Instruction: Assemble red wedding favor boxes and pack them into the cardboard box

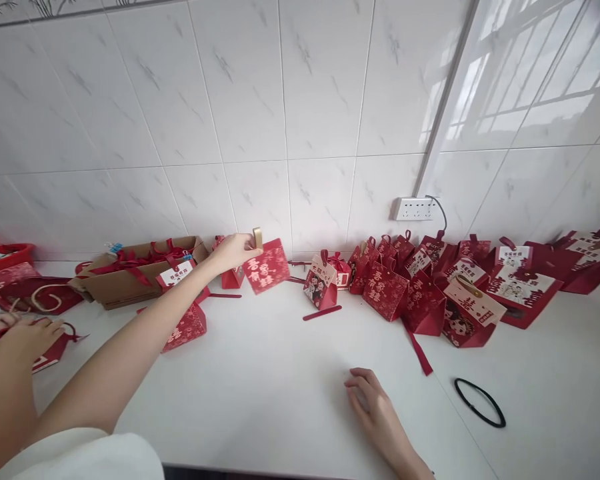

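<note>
My left hand (237,253) reaches out over the back of the table, its fingers closed on the top edge of a red gift box (267,267) with pale Chinese characters. A gold ribbon loop (258,238) sticks up beside my fingertips. The box looks raised and slightly tilted. My right hand (370,403) rests on the white tabletop, fingers loosely bent and holding nothing. Ahead of it lies a dark red strip (322,313), near a small gift box with a cartoon couple (321,281). Below my left forearm another red gift box (186,327) is partly hidden.
Several red gift boxes (425,300) crowd the right side along the tiled wall. A black hair tie (480,403) lies at right. A cardboard box (120,290) with red ribbons stands at left. A co-worker's hands (30,340) handle a red bag. A power strip (415,209) is on the wall.
</note>
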A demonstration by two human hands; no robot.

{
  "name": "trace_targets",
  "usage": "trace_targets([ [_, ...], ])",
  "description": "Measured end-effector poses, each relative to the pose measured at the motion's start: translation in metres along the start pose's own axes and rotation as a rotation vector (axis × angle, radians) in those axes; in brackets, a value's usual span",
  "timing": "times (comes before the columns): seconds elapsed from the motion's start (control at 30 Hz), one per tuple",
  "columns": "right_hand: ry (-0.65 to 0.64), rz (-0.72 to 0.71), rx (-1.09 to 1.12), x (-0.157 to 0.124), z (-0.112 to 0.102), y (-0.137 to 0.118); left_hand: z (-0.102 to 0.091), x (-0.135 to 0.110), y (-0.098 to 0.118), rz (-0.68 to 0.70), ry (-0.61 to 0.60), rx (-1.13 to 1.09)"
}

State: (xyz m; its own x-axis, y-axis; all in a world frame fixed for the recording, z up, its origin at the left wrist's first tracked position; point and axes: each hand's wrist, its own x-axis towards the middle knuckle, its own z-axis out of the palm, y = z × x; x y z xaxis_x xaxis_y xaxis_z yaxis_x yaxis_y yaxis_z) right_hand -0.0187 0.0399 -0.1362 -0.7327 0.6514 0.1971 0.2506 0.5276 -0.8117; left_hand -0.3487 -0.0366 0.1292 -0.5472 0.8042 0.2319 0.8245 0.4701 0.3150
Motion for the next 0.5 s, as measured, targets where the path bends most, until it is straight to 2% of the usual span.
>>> trace_targets([
  [0.1, 0.091, 0.018, 0.138, 0.002, -0.004, 0.0, 0.016, -0.005, 0.045, 0.147, -0.067, -0.127],
  [0.2, 0.269, 0.036, 0.3, 0.007, -0.017, -0.001, 0.042, -0.013, 0.089, 0.293, -0.182, -0.209],
  [0.3, 0.479, 0.01, 0.408, 0.017, -0.045, -0.011, 0.072, -0.026, 0.128, 0.406, -0.273, -0.228],
  [0.37, 0.564, -0.049, 0.443, 0.024, -0.069, -0.02, 0.092, -0.037, 0.151, 0.465, -0.328, -0.232],
  [0.43, 0.594, -0.097, 0.433, 0.028, -0.091, -0.029, 0.11, -0.046, 0.168, 0.52, -0.381, -0.25],
  [0.5, 0.57, -0.086, 0.383, 0.028, -0.109, -0.035, 0.125, -0.053, 0.181, 0.563, -0.421, -0.279],
])
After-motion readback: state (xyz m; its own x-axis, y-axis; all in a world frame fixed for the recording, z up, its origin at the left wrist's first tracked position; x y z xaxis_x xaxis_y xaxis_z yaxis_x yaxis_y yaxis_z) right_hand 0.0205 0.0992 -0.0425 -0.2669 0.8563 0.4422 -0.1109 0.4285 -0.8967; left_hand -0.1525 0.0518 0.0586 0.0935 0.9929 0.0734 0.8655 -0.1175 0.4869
